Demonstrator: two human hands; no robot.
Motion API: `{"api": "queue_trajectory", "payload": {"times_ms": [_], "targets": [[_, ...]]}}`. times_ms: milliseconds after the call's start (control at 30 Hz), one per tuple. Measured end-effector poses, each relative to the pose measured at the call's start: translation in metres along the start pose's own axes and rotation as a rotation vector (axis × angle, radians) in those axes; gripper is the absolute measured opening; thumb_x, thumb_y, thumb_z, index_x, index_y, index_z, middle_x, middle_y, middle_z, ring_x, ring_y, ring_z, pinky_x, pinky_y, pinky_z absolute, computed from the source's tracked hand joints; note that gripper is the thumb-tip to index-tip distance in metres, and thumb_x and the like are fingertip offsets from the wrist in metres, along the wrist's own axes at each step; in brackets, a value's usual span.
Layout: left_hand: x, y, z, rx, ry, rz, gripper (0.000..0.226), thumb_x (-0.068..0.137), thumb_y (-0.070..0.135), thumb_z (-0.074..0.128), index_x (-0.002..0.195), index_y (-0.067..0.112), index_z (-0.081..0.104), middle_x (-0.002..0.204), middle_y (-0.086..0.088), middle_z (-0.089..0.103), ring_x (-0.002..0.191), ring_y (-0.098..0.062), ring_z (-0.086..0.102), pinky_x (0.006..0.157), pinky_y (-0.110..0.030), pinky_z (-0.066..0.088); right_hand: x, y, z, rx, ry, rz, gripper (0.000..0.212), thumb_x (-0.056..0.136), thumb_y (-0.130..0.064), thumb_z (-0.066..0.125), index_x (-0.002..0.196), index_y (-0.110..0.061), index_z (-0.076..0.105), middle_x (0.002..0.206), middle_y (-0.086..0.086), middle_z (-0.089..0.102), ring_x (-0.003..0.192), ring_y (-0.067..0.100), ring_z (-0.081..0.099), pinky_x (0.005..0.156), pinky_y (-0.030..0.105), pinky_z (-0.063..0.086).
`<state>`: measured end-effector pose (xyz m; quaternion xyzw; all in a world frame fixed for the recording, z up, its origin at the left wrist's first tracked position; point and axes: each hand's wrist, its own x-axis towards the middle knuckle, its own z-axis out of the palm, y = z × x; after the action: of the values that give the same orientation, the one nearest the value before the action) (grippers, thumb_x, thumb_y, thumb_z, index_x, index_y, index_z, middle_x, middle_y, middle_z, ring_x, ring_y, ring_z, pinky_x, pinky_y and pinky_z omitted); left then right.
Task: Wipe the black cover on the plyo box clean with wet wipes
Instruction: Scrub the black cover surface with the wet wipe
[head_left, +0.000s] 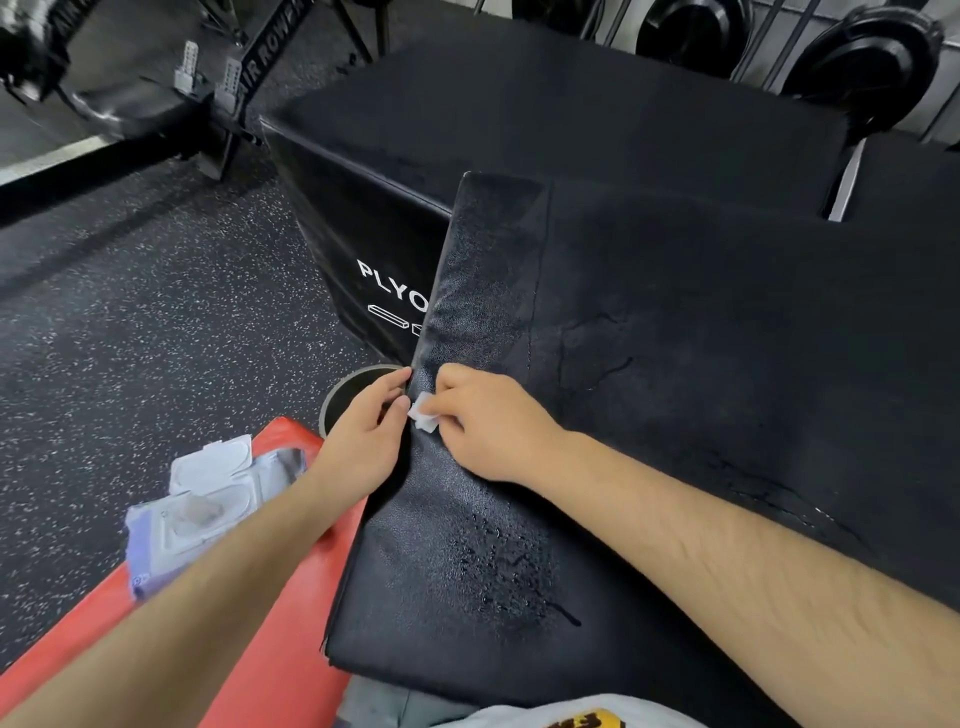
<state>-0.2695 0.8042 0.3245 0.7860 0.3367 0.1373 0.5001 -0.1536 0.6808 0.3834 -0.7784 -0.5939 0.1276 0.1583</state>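
The black cover (649, 374) lies over the plyo box in front of me, with wet streaks on its left flap. My right hand (485, 423) pinches a small folded white wet wipe (423, 413) and presses it on the cover's left fold. My left hand (366, 439) grips the cover's left edge right beside the wipe. A second black box marked PLYO (519, 135) stands behind.
An open pack of wet wipes (208, 512) lies on a red pad (270, 649) at the lower left. A round dark bin (353, 395) sits by the box. A rower frame (156, 135) stands on the speckled floor at the back left, and weight plates (862, 62) at the back right.
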Motion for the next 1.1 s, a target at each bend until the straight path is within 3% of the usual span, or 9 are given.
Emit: {"api": "queue_trajectory", "payload": {"times_ms": [133,233,367,467,567,733,800,933,1100], "targets": [[-0.002,-0.002,0.002,-0.005,0.010,0.003,0.035,0.106,0.018,0.045,0.139,0.024,0.053,0.116,0.022,0.060,0.104,0.020,0.051,0.089,0.005,0.028,0.021,0.010,-0.007,0.002,0.043,0.108,0.028,0.100,-0.017,0.046,0.109,-0.022,0.071,0.102,0.001,0.050,0.088,0.029,0.056,0.076,0.041,0.047],[-0.003,-0.007,0.003,-0.041,0.005,0.009,0.034,0.106,0.019,0.044,0.137,0.028,0.054,0.118,0.035,0.057,0.110,0.023,0.048,0.099,-0.002,0.030,0.023,0.001,-0.002,0.024,0.056,0.104,0.027,0.098,-0.017,0.047,0.106,-0.021,0.072,0.102,0.001,0.049,0.091,0.031,0.057,0.079,0.039,0.046],[-0.003,-0.012,0.001,-0.114,-0.023,0.006,0.038,0.107,0.018,0.043,0.143,0.024,0.052,0.135,0.022,0.058,0.126,0.013,0.047,0.110,-0.013,0.032,0.016,-0.005,0.004,0.058,0.007,0.048,0.027,0.098,-0.019,0.048,0.108,-0.023,0.072,0.097,0.001,0.051,0.087,0.029,0.057,0.078,0.043,0.049],[-0.002,-0.012,0.000,-0.112,-0.036,0.022,0.040,0.106,0.011,0.043,0.143,0.021,0.052,0.137,0.019,0.056,0.127,0.013,0.045,0.107,-0.007,0.031,0.022,0.000,-0.003,0.106,0.023,0.085,0.033,0.099,-0.023,0.047,0.117,-0.037,0.071,0.093,-0.009,0.047,0.092,0.022,0.057,0.081,0.038,0.048],[-0.005,-0.009,-0.002,-0.097,-0.040,0.024,0.040,0.107,0.016,0.042,0.145,0.024,0.050,0.138,0.019,0.056,0.128,0.013,0.044,0.109,-0.009,0.031,0.022,-0.001,0.001,0.118,0.055,0.080,0.033,0.099,-0.020,0.048,0.117,-0.033,0.072,0.094,-0.009,0.046,0.094,0.023,0.056,0.082,0.039,0.047],[-0.009,-0.009,-0.003,-0.148,-0.052,-0.029,0.042,0.105,0.011,0.044,0.146,0.020,0.048,0.117,0.019,0.061,0.097,0.023,0.053,0.082,0.003,0.035,0.000,-0.014,0.012,0.021,0.039,-0.008,0.027,0.101,-0.019,0.047,0.108,-0.022,0.072,0.093,0.000,0.048,0.082,0.028,0.055,0.074,0.042,0.047],[-0.008,-0.006,-0.005,-0.146,-0.035,-0.024,0.041,0.106,0.010,0.044,0.146,0.018,0.048,0.114,0.017,0.061,0.093,0.023,0.053,0.082,0.002,0.035,-0.003,-0.010,0.004,-0.007,0.046,-0.014,0.028,0.100,-0.021,0.047,0.111,-0.026,0.072,0.094,-0.002,0.049,0.083,0.027,0.055,0.074,0.040,0.046],[-0.013,-0.005,-0.008,-0.128,-0.070,-0.043,0.042,0.107,0.011,0.042,0.149,0.014,0.045,0.120,0.006,0.062,0.106,0.010,0.054,0.099,-0.009,0.037,0.002,0.005,-0.002,0.006,0.113,0.127,0.032,0.099,-0.022,0.047,0.113,-0.030,0.074,0.094,-0.006,0.044,0.090,0.026,0.057,0.081,0.039,0.047],[-0.021,-0.006,-0.007,-0.119,-0.073,-0.045,0.042,0.107,0.008,0.041,0.148,0.013,0.045,0.104,0.018,0.057,0.086,0.023,0.052,0.087,-0.002,0.036,-0.015,-0.008,0.010,0.029,0.119,0.100,0.029,0.098,-0.020,0.049,0.109,-0.026,0.076,0.092,-0.004,0.047,0.080,0.020,0.050,0.075,0.036,0.043]]}}
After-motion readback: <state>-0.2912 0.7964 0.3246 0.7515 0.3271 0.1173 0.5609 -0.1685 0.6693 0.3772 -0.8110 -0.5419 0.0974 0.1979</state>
